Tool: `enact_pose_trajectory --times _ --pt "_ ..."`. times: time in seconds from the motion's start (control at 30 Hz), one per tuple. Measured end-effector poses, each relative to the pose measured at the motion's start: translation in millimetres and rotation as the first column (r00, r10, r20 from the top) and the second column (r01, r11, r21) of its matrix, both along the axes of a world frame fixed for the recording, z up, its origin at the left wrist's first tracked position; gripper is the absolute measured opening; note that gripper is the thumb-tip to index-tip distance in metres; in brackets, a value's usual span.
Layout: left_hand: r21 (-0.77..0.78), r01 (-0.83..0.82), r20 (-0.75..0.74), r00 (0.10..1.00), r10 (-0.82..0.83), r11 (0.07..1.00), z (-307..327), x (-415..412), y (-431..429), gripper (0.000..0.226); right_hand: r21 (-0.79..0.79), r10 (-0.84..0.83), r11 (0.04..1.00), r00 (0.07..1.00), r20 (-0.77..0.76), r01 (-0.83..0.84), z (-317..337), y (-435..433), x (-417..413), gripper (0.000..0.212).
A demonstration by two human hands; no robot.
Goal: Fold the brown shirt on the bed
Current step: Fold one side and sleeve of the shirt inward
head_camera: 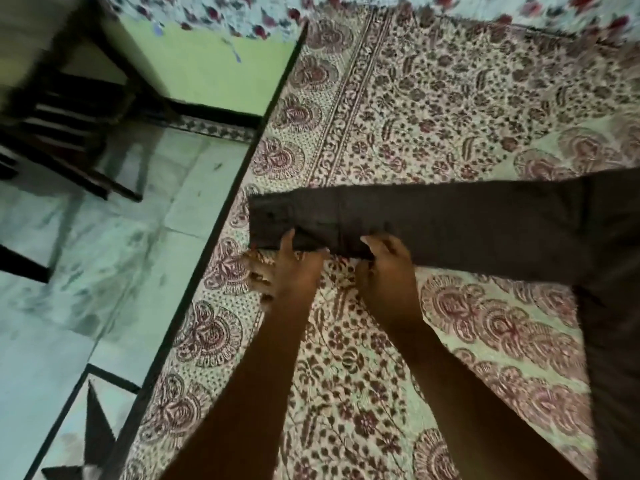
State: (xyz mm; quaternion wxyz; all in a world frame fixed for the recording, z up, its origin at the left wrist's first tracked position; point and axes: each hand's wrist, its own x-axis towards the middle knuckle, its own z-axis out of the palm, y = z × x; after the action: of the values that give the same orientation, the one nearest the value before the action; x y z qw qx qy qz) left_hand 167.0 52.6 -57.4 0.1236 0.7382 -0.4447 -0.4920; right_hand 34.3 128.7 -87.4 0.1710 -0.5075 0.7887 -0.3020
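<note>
The brown shirt (460,225) lies on the bed as a long band running from the left edge off to the right, where more brown cloth hangs down the frame's right side. My left hand (285,268) pinches the near edge of the band close to its left end, thumb on top of the cloth. My right hand (384,268) grips the same near edge a little to the right, fingers curled over the hem. Both forearms reach in from the bottom of the frame.
The bed is covered by a cream sheet with a maroon floral print (433,98). Its dark left edge (221,216) drops to a pale tiled floor (104,271). A dark wooden chair (69,126) stands at upper left by a green wall (214,67).
</note>
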Motion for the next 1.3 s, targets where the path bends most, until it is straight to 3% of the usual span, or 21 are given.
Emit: enact_pose_trajectory --times 0.13,0.2,0.23,0.27,0.33,0.37,0.4,0.47,0.5,0.53,0.57,0.63,0.7,0.77,0.83,0.93,1.03,1.2,1.3 --pt "-0.123 0.029 0.21 0.978 -0.003 0.992 5 -22 21 0.083 0.066 -0.015 0.998 1.0 -0.019 0.016 -1 -23 -12 0.03" --pt "-0.27 0.063 0.174 0.985 -0.015 0.961 2 -26 20 0.082 0.111 -0.004 0.994 0.999 0.048 -0.001 4 -29 -22 0.022" --pt "-0.39 0.108 0.15 0.987 -0.052 0.914 1 -27 21 0.08 0.144 -0.043 0.989 0.985 0.165 0.019 9 -33 -30 0.02" --pt "-0.507 0.172 0.124 0.984 -0.126 0.845 1 -30 25 0.077 0.205 -0.13 0.977 0.917 0.377 0.054 18 -35 -41 0.024" --pt "-0.636 0.348 0.13 0.928 -0.349 0.689 5 -41 42 0.071 0.348 -0.339 0.932 0.569 0.749 0.096 38 -29 -63 0.054" --pt "-0.641 0.469 0.184 0.862 -0.472 0.607 8 -50 54 0.07 0.354 -0.373 0.927 0.432 0.821 0.125 49 -21 -76 0.069" --pt "-0.623 0.588 0.251 0.775 -0.58 0.516 10 -57 66 0.071 0.326 -0.377 0.925 0.365 0.852 0.195 56 -12 -86 0.077" --pt "-0.58 0.747 0.359 0.593 -0.72 0.326 8 -73 92 0.075 0.224 -0.362 0.908 0.393 0.845 0.355 71 14 -105 0.071" --pt "-0.573 0.778 0.383 0.531 -0.756 0.257 9 -83 106 0.074 0.16 -0.347 0.902 0.453 0.821 0.402 76 31 -114 0.051" --pt "-0.581 0.784 0.391 0.503 -0.771 0.217 10 -96 123 0.069 0.097 -0.329 0.901 0.518 0.789 0.424 78 52 -125 0.029" --pt "-0.601 0.772 0.39 0.512 -0.766 0.209 10 -107 136 0.062 0.064 -0.331 0.897 0.569 0.753 0.437 78 71 -136 0.024" --pt "-0.645 0.715 0.367 0.599 -0.712 0.269 17 -136 160 0.04 0.079 -0.387 0.867 0.566 0.728 0.491 86 114 -166 0.028" --pt "-0.604 0.732 0.442 0.637 -0.632 0.316 20 -168 170 0.04 0.105 -0.39 0.846 0.471 0.791 0.523 100 156 -204 0.025" --pt "-0.456 0.818 0.554 0.569 -0.608 0.35 15 -199 169 0.061 0.149 -0.402 0.828 0.387 0.83 0.54 113 197 -241 0.028" --pt "-0.33 0.844 0.609 0.533 -0.588 0.424 10 -232 171 0.069 0.185 -0.465 0.799 0.393 0.793 0.572 126 239 -283 0.026" --pt "-0.251 0.822 0.64 0.537 -0.55 0.511 3 -267 182 0.061 0.196 -0.536 0.768 0.445 0.718 0.61 136 287 -357 0.018" --pt "-0.29 0.837 0.699 0.516 -0.495 0.463 -7 -298 194 0.04 0.152 -0.556 0.782 0.565 0.61 0.605 138 326 -439 0.016" --pt "-0.354 0.828 0.712 0.54 -0.45 0.434 -7 -366 212 0.049 0.14 -0.649 0.728 0.611 0.453 0.671 122 378 -574 0.036" --pt "-0.428 0.834 0.697 0.549 -0.461 0.347 -10 -404 230 0.047 0.144 -0.693 0.716 0.67 0.265 0.683 108 402 -633 0.043"
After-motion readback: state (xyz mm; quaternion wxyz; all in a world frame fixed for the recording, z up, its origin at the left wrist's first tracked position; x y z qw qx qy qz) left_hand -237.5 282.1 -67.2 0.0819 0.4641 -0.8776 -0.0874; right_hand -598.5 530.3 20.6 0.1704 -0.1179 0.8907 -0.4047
